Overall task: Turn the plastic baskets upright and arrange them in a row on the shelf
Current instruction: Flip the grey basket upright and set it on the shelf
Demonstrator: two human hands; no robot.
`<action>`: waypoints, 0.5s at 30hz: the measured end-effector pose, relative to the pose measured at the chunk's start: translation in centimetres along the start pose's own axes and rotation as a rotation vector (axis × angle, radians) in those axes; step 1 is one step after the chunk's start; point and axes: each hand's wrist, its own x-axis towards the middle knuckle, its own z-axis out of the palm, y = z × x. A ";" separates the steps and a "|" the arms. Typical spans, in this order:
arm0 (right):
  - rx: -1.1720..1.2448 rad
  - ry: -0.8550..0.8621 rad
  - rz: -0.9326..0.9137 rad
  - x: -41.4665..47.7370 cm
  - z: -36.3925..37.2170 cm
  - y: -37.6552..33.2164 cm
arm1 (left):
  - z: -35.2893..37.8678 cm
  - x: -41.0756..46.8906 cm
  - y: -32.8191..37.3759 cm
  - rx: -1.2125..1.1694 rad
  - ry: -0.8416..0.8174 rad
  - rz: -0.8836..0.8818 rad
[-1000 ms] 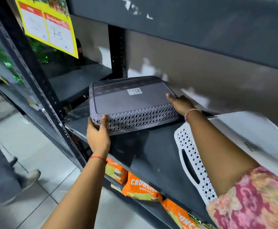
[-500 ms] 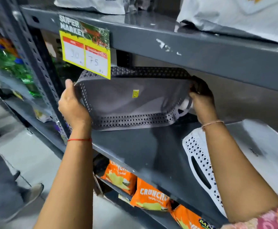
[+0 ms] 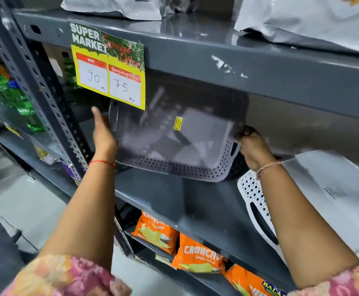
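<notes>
Grey basket (image 3: 174, 144) held tilted between shelves.

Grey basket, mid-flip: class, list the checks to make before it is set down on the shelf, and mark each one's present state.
1. Right hand grips the grey basket by its handle: ok.
2. Left hand grips it: cannot tell, fingers look extended.
3. Basket upright: not ok, tilted towards the camera.
4. Shelf below it bare: ok.
5. White basket upright: not ok, lying bottom-up.
</notes>
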 end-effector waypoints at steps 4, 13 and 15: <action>-0.003 -0.049 0.179 -0.2 -0.6 0.4 | 1.3 1.7 -0.2 0.150 -0.142 -0.035; -0.166 -0.017 0.325 -0.8 0.0 3.3 | 1.6 3.6 -3.7 0.252 -0.448 -0.170; -0.185 -0.011 0.332 -0.7 0.0 3.3 | 1.4 4.5 -4.2 0.254 -0.382 -0.193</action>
